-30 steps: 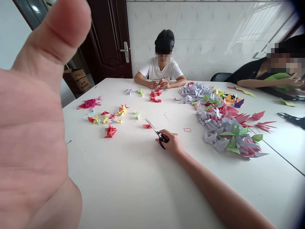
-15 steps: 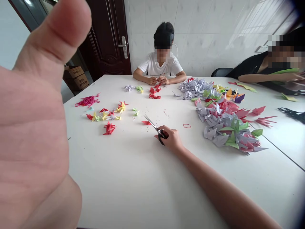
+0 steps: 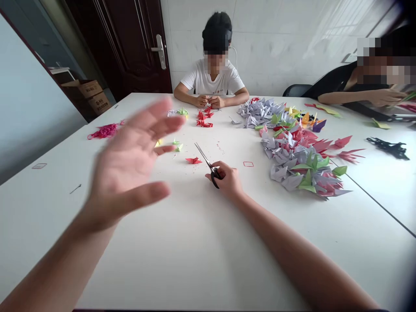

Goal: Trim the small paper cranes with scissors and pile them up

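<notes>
scissor blades [image 3: 201, 152]: bright bare steel, smooth | scissor handles [image 3: 214, 179]: black plastic, smooth | paper cranes [image 3: 282, 171]: matt folded paper | worktop [image 3: 182, 255]: white, smooth, low sheen | door [image 3: 130, 47]: dark wood, glossy | door handle [image 3: 159, 51]: polished metal | wall tiles [image 3: 269, 43]: white, glossy | boxes [image 3: 94, 103]: brown cardboard, matt

A white table [image 3: 55, 190] was spread with a large heap of folded paper cranes [image 3: 300, 156] in grey, red and green at the right. A tangle of pink cord [image 3: 104, 131] was laid at the left. At the far side, a person in a white T-shirt [image 3: 212, 80] was seated before a white tiled wall [image 3: 269, 43], and a person in a black top [image 3: 344, 89] was seated far right. A dark wooden door [image 3: 126, 47] and cardboard boxes [image 3: 94, 102] were seen beyond the far left corner.
</notes>
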{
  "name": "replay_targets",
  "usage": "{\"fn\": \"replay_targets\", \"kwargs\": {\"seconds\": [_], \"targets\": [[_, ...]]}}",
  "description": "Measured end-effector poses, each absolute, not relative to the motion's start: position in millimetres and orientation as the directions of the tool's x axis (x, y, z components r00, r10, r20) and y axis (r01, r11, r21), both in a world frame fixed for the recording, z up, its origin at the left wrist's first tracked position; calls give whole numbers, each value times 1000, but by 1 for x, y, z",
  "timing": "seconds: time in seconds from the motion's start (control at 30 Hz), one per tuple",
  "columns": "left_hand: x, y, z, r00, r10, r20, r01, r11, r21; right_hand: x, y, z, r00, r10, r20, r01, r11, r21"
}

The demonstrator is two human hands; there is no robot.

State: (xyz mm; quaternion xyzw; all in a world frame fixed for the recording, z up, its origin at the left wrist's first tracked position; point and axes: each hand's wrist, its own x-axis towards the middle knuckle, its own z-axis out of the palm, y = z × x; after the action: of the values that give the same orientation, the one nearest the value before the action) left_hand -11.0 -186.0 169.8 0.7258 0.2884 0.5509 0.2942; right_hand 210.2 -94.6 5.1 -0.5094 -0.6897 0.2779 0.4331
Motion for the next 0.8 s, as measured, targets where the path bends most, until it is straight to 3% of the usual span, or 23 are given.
{"fn": "replay_targets", "kwargs": {"seconds": [0.1, 0.2, 0.37, 0.8], "targets": [[-4, -155, 125, 201, 929, 309, 297, -359, 885, 211, -94, 6, -82, 955, 286, 435, 293, -851], [1, -121, 79, 118, 975, 186, 459, -220, 861, 212, -93, 7, -74, 964, 254, 401, 262, -878], [5, -88, 34, 37, 955, 293, 615, -253, 747, 212, -95, 8, -61, 970, 237, 390, 241, -889], [4, -86, 8, 217, 890, 401, 729, -420, 540, 210, -96, 12, -38, 981, 190, 410, 188, -892]]}}
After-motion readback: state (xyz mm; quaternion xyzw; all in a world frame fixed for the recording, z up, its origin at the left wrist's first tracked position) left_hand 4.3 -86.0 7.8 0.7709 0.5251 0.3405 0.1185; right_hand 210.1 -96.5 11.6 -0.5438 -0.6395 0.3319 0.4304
